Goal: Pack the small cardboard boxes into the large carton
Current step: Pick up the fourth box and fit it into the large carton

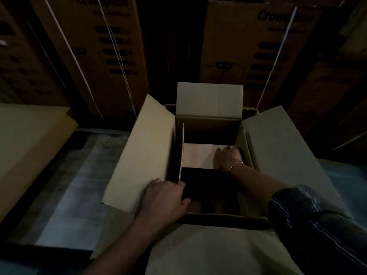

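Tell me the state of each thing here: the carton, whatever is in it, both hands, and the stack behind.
Carton: open, four flaps folded out.
Box: closed, inside the carton at its far end.
Left hand: grips the carton's left rim.
Right hand: rests on the box's top.
Stacked cartons: closed, strapped.

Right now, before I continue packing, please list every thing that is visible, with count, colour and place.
large carton: one, brown, centre, four flaps open.
small box: one, pale, inside carton, far half.
divider sheet: one, pale, upright along carton's left wall.
printed cartons: several, dark brown, white-strapped, stacked behind.
flat cardboard: one, yellowish, left.
bracelet: one, gold, right wrist.
left grip: holds carton's left rim.
right grip: rests flat on small box.
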